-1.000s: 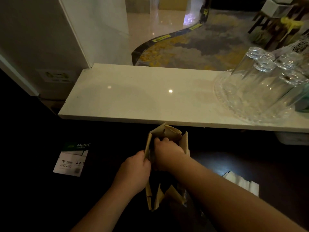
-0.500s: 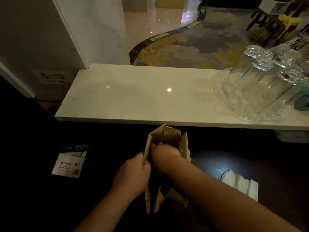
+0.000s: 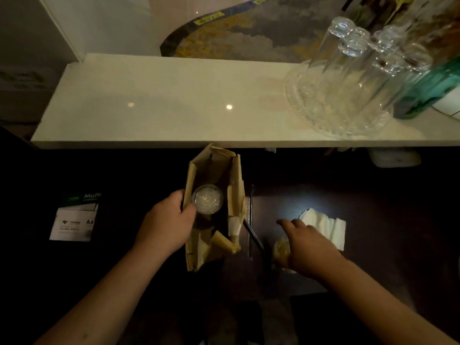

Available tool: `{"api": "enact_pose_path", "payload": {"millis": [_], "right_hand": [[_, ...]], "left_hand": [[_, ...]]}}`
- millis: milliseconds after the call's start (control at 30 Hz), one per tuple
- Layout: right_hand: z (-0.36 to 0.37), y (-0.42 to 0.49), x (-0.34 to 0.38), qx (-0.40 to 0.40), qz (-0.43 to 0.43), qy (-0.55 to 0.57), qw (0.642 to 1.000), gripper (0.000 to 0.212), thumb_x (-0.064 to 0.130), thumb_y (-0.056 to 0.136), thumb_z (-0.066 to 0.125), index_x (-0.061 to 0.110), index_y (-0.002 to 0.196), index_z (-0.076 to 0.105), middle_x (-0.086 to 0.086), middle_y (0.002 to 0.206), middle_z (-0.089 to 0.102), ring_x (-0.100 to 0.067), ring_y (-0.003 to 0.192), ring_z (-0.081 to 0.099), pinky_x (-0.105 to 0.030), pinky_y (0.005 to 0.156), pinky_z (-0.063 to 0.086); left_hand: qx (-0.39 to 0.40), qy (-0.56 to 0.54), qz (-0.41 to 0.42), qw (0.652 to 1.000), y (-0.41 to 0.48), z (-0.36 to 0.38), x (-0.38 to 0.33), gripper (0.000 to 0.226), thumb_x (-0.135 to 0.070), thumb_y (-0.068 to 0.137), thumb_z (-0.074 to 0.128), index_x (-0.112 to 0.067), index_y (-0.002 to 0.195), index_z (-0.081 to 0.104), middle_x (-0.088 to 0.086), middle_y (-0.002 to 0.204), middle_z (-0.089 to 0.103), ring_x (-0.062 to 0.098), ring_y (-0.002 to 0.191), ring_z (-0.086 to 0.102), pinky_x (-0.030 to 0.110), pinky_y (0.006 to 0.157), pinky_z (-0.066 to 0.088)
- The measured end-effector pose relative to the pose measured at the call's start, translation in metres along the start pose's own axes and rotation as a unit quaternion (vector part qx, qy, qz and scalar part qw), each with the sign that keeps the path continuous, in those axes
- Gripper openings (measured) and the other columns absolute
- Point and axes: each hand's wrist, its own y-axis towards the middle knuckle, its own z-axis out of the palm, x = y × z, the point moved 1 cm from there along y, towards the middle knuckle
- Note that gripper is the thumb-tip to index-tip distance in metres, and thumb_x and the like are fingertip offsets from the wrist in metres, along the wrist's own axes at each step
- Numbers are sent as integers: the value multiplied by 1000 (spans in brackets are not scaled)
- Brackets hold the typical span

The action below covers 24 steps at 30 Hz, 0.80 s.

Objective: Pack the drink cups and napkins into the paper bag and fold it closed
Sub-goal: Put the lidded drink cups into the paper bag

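Bracing paper bag (image 3: 214,170) rim with pinching left hand (image 3: 165,221), one cup (image 3: 207,199) inside; closing loosely spread right hand (image 3: 307,247) squarely over second cup (image 3: 281,251) beside napkins (image 3: 327,226).

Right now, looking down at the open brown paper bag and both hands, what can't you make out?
- Second clear plastic drink cup, head view: mostly hidden under the right hand; grip unclear.
- Brown paper bag bottom: dark, blocked by the lidded clear cup.
- White paper pack label: too small, dim.
- Left hand fingertips: behind the bag wall.
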Motion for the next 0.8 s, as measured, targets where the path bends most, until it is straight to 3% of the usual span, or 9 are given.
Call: {"api": "enact_pose_path", "payload": {"millis": [133,300,500,600,700,800], "right_hand": [[37,-3,-11,-10,12,-5,1000,97,61,74,74,30,151,24,-6,143,46,-30,116,54,-40,87,53],[30,-6,-5,5,17,2,1000,97,59,73,76,27,150,28,-6,140,46,-29,117,53,-40,89,52],[-71,-25,22,-20,-10,-33,999,101,61,63,80,35,147,31,0,138,50,-26,116,58,-39,88,52],[-139,-41,50,-65,-55,-50,995,103,70,57,74,42,143,27,5,135,52,-22,105,61,-34,79,52],[-184,-51,86,-96,-111,-30,989,99,73,55,74,48,137,24,10,132,52,-13,88,50,-28,67,45],[-194,-37,121,-109,-170,-22,979,96,67,56,80,44,134,30,8,127,54,-13,88,49,-28,65,45]], "left_hand": [[-25,-3,11,1000,-6,5,-1,11,-41,99,56,-34,100,65,-6,84,67,13,71,63,31,53,44],[-26,-6,9,1000,-10,2,-2,11,-38,100,58,-32,106,66,-6,85,68,11,69,63,29,52,44],[-16,-28,10,999,-17,-9,-1,13,-38,100,59,-34,109,67,-5,85,71,13,70,67,31,56,49],[-13,-28,7,999,-18,-11,0,13,-39,101,58,-35,111,67,-6,84,70,11,70,66,27,54,44],[2,-32,12,999,-17,-13,0,12,-40,100,57,-35,106,67,-6,84,69,12,70,66,29,55,46],[17,-39,14,999,-15,-13,1,12,-39,100,56,-33,103,66,-5,90,69,13,78,66,35,66,56]]}}
